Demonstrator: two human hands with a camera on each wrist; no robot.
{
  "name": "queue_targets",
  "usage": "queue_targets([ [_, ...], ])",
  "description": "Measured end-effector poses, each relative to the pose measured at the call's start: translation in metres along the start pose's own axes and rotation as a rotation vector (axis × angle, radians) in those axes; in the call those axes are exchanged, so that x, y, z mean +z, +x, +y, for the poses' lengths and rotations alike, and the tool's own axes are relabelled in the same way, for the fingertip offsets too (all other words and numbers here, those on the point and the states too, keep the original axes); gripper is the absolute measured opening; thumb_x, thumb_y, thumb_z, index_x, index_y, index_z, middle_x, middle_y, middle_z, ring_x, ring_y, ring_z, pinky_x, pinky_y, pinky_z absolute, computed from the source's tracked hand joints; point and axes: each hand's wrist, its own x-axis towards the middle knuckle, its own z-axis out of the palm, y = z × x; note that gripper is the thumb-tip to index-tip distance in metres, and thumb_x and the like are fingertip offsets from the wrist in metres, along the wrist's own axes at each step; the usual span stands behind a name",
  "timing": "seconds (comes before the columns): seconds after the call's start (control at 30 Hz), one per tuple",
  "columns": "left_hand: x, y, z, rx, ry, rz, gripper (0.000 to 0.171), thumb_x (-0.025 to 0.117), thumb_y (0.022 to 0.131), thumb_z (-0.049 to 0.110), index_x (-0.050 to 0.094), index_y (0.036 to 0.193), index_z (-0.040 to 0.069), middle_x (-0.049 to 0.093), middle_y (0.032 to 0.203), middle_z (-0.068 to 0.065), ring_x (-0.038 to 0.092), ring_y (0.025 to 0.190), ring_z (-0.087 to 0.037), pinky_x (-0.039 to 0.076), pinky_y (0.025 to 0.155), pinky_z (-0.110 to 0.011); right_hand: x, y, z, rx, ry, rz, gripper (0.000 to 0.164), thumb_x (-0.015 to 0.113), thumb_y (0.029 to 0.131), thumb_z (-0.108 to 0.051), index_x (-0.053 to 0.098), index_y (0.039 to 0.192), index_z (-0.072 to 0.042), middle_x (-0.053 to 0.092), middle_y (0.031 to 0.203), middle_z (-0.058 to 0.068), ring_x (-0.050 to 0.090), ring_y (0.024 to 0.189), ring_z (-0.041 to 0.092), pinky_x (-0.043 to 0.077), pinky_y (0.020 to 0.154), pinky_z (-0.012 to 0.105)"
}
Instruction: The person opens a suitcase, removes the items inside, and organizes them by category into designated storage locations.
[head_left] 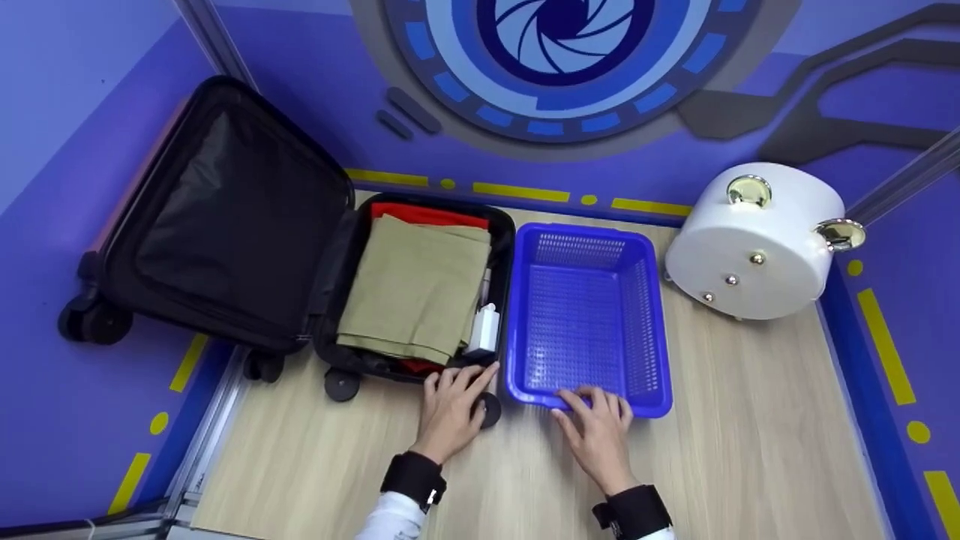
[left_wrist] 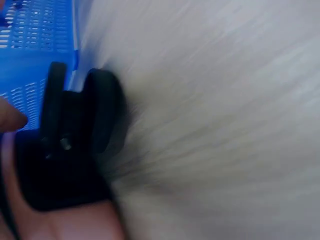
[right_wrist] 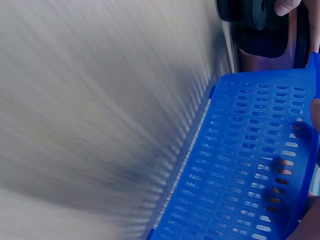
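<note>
An open black suitcase (head_left: 322,330) lies at the left with its lid (head_left: 225,217) tilted back. Inside it are folded khaki cloth (head_left: 416,289), red cloth (head_left: 431,211) beneath that, and a small white box (head_left: 484,330) along the right side. My left hand (head_left: 451,412) rests its fingers on the suitcase's near right corner, thumb beside a wheel (left_wrist: 105,110). To the right stands a blue plastic basket (head_left: 660,367) with nothing in it. My right hand (head_left: 602,435) holds its near rim, fingers over the inside and thumb outside; the fingers show through the holes (right_wrist: 250,135).
A white drum-shaped bag (head_left: 750,247) with gold ear-like rings and studs stands at the back right. Purple printed walls (head_left: 300,60) close off the back and sides of the wooden table (head_left: 750,420). The suitcase lid reaches the left wall.
</note>
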Motion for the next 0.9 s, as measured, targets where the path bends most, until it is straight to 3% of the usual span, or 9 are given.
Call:
queue_targets([
  [0.17, -0.025, 0.003, -0.007, -0.030, -0.122, -0.034, 0.062, 0.075, 0.089, 0.017, 0.059, 0.149, 0.018, 0.065, 0.134, -0.005, 0.059, 0.119, -0.027, 0.038, 0.101, -0.053, -0.008, 0.010, -0.011, 0.018, 0.041, -0.052, 0.031, 0.084, 0.087, -0.025, 0.079, 0.114, -0.011, 0.065, 0.114, 0.011, 0.058, 0.110, 0.036, 0.025, 0.103, 0.068],
  [0.3, -0.050, 0.016, -0.028, -0.084, -0.166, 0.029, 0.053, 0.074, 0.090, 0.014, 0.063, 0.142, 0.010, 0.066, 0.133, -0.012, 0.063, 0.119, -0.034, 0.043, 0.099, -0.055, -0.013, 0.035, -0.019, -0.024, 0.134, -0.016, 0.032, 0.082, 0.087, -0.022, 0.077, 0.115, -0.008, 0.066, 0.119, 0.013, 0.060, 0.111, 0.037, 0.034, 0.101, 0.062],
  [0.43, -0.079, 0.036, -0.059, -0.188, -0.171, 0.087, 0.053, 0.075, 0.089, 0.013, 0.063, 0.140, 0.006, 0.065, 0.134, -0.017, 0.060, 0.123, -0.040, 0.045, 0.100, -0.061, -0.012, 0.073, -0.034, -0.074, 0.298, 0.040, 0.032, 0.081, 0.088, -0.013, 0.075, 0.118, -0.005, 0.067, 0.119, 0.013, 0.062, 0.111, 0.034, 0.047, 0.096, 0.053],
  [0.53, -0.102, 0.056, -0.084, -0.320, -0.198, 0.063, 0.055, 0.074, 0.092, 0.015, 0.059, 0.144, 0.006, 0.062, 0.139, -0.018, 0.058, 0.125, -0.040, 0.044, 0.102, -0.062, -0.004, 0.103, -0.052, -0.058, 0.463, 0.012, 0.031, 0.078, 0.090, -0.008, 0.074, 0.121, -0.003, 0.067, 0.120, 0.012, 0.064, 0.111, 0.033, 0.052, 0.096, 0.047],
  [0.63, -0.119, 0.076, -0.106, -0.495, -0.227, -0.044, 0.058, 0.069, 0.096, 0.024, 0.054, 0.149, 0.006, 0.055, 0.146, -0.019, 0.054, 0.130, -0.042, 0.041, 0.106, -0.062, 0.007, 0.131, -0.071, 0.050, 0.679, -0.081, 0.033, 0.073, 0.094, -0.006, 0.070, 0.126, 0.001, 0.066, 0.125, 0.017, 0.064, 0.115, 0.038, 0.054, 0.096, 0.040],
  [0.73, -0.129, 0.095, -0.126, -0.660, -0.268, -0.176, 0.063, 0.063, 0.099, 0.033, 0.047, 0.153, 0.004, 0.048, 0.151, -0.023, 0.048, 0.136, -0.044, 0.038, 0.110, -0.061, 0.024, 0.156, -0.086, 0.253, 0.871, -0.178, 0.038, 0.069, 0.099, -0.008, 0.063, 0.135, 0.005, 0.063, 0.133, 0.022, 0.063, 0.119, 0.038, 0.053, 0.095, 0.034],
  [0.9, -0.125, 0.115, -0.154, -0.813, -0.294, -0.303, 0.076, 0.057, 0.100, 0.040, 0.032, 0.159, 0.000, 0.036, 0.157, -0.030, 0.036, 0.143, -0.050, 0.032, 0.116, -0.060, 0.058, 0.186, -0.095, 0.521, 1.001, -0.287, 0.052, 0.061, 0.102, -0.012, 0.049, 0.148, 0.008, 0.051, 0.151, 0.027, 0.055, 0.133, 0.036, 0.048, 0.106, 0.040],
])
